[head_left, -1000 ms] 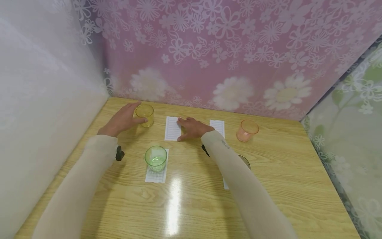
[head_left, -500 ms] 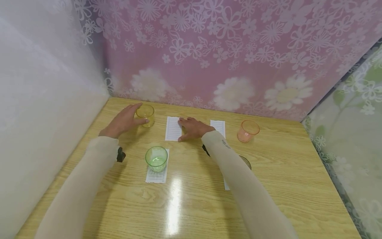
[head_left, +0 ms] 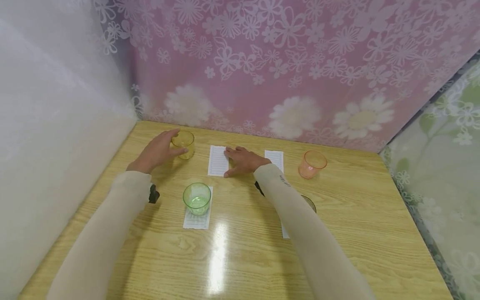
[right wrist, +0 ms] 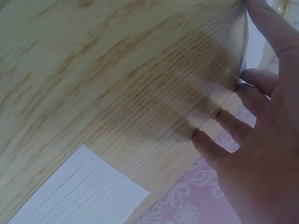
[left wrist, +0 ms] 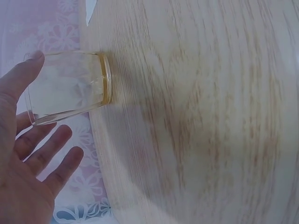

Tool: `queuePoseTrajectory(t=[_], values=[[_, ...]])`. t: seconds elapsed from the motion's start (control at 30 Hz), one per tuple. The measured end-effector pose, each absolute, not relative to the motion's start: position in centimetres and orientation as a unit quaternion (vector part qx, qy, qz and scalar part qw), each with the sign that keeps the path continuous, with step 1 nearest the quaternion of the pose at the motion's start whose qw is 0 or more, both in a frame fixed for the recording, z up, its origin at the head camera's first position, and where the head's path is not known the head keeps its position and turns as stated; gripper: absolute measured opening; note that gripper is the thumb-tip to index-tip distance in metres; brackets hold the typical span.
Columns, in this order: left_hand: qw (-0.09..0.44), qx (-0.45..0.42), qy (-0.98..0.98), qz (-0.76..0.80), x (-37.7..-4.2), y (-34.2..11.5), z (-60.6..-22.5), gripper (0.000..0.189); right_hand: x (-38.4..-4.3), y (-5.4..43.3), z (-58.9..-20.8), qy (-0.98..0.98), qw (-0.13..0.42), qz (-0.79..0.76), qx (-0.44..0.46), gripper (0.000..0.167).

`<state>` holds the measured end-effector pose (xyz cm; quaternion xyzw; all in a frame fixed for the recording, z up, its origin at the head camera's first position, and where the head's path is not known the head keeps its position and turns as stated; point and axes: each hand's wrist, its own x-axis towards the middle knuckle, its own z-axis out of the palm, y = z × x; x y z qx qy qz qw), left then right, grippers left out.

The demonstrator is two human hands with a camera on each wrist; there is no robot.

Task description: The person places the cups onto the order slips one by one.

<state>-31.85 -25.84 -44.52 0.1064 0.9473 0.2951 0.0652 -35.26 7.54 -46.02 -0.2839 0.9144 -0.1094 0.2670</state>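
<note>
My left hand [head_left: 151, 151] holds a clear yellow glass cup [head_left: 184, 146] near its rim at the back left of the table. In the left wrist view the thumb lies on one side of the cup [left wrist: 70, 88] and the index finger on the other, while the remaining fingers are spread free. The cup stands upright. A lined white paper slip [head_left: 217, 161] lies to its right. My right hand [head_left: 243, 161] has its fingers spread, with thumb and index finger touching the right edge of that slip and the other fingertips resting on the wood.
A green glass cup [head_left: 196, 200] stands on another slip [head_left: 196, 224] in front. An orange cup [head_left: 312, 165] is at the right. One slip [head_left: 275, 157] lies behind the right wrist; a dark cup [head_left: 309, 203] is mostly hidden by the right sleeve. Curtains border the table.
</note>
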Motion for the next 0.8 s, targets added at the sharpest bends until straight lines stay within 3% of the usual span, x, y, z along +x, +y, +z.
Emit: queuePoseTrajectory(t=[0.8], values=[[0.045, 0.121, 0.939, 0.319, -32.2, -24.7, -45.0, 0.086, -33.8, 6.0, -45.7, 0.917, 0.265, -0.111, -0.275, 0.100]])
